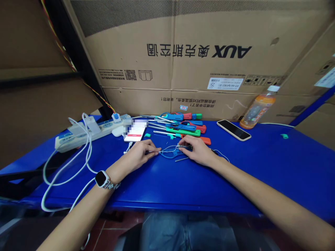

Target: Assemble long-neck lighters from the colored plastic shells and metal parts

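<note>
On the blue table lies an opened long-nosed lighter (171, 153), its blue casing partly hidden by my fingers. A thin white wire (169, 151) runs across it between my hands. My left hand (143, 152) is closed in a pinch at the lighter's nozzle end, on a slim metal rod mostly covered by the fingers. With thumb and forefinger, my right hand (195, 150) pinches the wire near a small dark part. A loose thin metal rod (181, 159) rests just below the right fingertips. Behind my hands, several long-nosed lighters (187, 132) lie in a pile.
A lit phone (136, 130) and a white power strip (102, 131) with looping cables (90, 153) are at the left. To the right lie a dark-screened phone (233, 130) and a leaning orange drink bottle (258, 109). A large cardboard box (131, 101) stands behind.
</note>
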The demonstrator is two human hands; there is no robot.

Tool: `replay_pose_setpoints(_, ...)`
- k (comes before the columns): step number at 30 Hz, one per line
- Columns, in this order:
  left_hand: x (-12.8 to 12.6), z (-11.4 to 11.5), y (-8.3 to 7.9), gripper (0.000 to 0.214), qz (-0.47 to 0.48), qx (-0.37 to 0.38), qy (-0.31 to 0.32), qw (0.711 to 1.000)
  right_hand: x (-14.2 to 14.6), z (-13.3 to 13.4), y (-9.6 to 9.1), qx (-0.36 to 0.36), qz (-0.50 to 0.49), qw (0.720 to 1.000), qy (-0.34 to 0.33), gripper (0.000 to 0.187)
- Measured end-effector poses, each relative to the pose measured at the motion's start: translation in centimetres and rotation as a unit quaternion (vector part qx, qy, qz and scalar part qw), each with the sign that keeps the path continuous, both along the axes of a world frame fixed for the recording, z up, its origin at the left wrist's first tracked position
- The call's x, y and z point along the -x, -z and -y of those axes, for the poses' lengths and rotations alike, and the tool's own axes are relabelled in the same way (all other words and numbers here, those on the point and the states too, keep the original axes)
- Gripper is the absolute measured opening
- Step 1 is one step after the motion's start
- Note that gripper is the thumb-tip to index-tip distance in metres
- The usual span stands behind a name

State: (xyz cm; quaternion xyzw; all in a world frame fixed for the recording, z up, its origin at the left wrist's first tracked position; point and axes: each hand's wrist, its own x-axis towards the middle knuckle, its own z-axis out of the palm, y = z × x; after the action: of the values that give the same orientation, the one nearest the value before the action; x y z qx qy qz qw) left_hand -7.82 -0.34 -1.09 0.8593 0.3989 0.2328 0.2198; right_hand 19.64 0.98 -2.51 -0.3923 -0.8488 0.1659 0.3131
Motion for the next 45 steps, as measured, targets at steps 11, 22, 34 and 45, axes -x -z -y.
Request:
replay_pose_setpoints(11,-0.2,-0.2,0.1,0.011,0.035,0.042,-0.065,0.996,0.0,0.1,-0.1,0.008,-0.009,1.0,0.004,0.008)
replay_pose_setpoints(22,0.0,-0.5,0.6,0.016,0.04,0.034,-0.032,0.998,-0.1,0.0,-0.4,-0.003,-0.006,1.0,0.01,0.009)
replay_pose_setpoints(34,-1.5,0.1,-1.0,0.036,-0.044,-0.048,-0.045,0.997,-1.2,0.9,-2.0,0.031,0.054,0.998,-0.007,0.014)
replay_pose_setpoints(45,-6.7,0.0,0.2,0.032,-0.091,-0.079,-0.024,0.992,-1.1,0.8,-0.3,0.008,-0.034,0.999,0.012,0.012)
